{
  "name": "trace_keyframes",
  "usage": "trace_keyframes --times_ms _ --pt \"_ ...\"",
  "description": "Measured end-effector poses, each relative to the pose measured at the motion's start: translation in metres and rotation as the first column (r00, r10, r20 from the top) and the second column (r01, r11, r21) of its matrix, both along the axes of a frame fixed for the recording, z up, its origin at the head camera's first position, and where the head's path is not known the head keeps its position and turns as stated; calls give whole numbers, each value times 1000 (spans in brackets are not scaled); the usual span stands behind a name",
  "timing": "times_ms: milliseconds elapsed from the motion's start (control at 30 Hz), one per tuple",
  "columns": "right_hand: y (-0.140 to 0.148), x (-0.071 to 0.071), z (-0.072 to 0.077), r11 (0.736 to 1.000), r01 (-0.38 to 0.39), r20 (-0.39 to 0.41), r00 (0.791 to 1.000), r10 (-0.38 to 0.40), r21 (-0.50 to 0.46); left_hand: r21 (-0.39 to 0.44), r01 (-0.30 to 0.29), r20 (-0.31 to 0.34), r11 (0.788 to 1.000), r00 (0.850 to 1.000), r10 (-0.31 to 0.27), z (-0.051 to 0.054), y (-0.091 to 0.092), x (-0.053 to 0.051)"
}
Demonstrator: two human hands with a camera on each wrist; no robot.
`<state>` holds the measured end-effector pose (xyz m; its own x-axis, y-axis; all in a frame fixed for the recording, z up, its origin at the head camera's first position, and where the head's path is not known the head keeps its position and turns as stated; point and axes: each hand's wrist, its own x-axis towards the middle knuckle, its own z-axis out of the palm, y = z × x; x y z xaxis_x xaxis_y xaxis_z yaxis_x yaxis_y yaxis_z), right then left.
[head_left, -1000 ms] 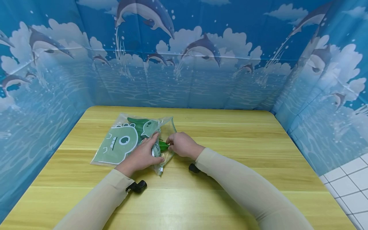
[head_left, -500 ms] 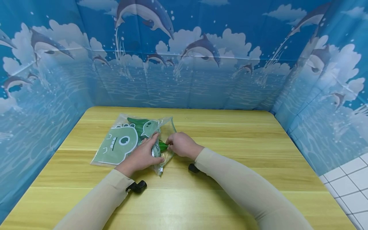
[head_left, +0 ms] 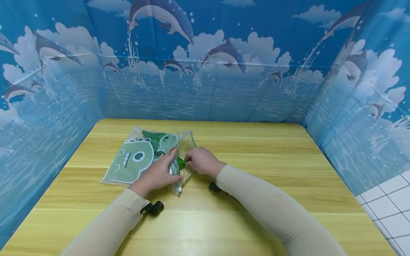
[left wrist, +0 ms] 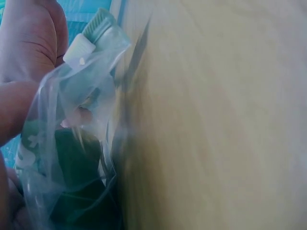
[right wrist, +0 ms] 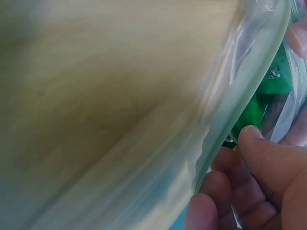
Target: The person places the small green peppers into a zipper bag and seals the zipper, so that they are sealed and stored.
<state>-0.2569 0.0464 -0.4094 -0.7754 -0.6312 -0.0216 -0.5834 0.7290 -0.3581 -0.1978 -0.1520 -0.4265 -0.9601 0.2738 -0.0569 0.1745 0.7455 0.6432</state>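
Observation:
A clear zip bag (head_left: 128, 167) printed with green cartoon monsters lies on the table, its mouth turned right. My left hand (head_left: 157, 174) holds the bag near its mouth, with thumb and index finger spread along the folded edge. At the opening, my right hand (head_left: 203, 161) pinches the tip of a glossy green tapered thing (right wrist: 252, 112); most of it is inside the bag, so its kind is unclear. Another long, curved green thing (head_left: 152, 134) shows through the plastic near the bag's top. In the left wrist view, the white zip slider (left wrist: 78, 49) sits at the bag's corner.
The wooden table (head_left: 256, 149) extends around the bag on all sides. A blue dolphin-print curtain (head_left: 205, 96) hangs behind it and along both sides. White floor tiles (head_left: 394, 202) show beyond the right edge.
My right hand has shifted very slightly left with the green thing, and less of it shows at the bag's mouth. My left hand and the bag stay in place.

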Motion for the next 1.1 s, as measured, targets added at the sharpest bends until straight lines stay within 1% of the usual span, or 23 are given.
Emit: trace_keyframes --times_ms 367,667,833,967,1100 --pt "-1 -2 -1 1000 -6 -22 1000 6 17 -2 4 2 1000 1000 -4 1 0 0" --pt "-4 -1 1 999 -16 -40 999 17 43 -2 8 -4 1000 1000 -8 0 1 0" --pt "-7 -1 4 998 -40 -63 997 43 49 -7 10 -7 1000 1000 -10 0 0 -1" --pt "-6 -1 5 999 -35 -44 998 36 36 -4 11 -7 1000 1000 -11 0 0 -2" --pt "-2 1 8 1000 -18 0 1000 18 15 -4 13 -5 1000 1000 -13 0 0 -3"
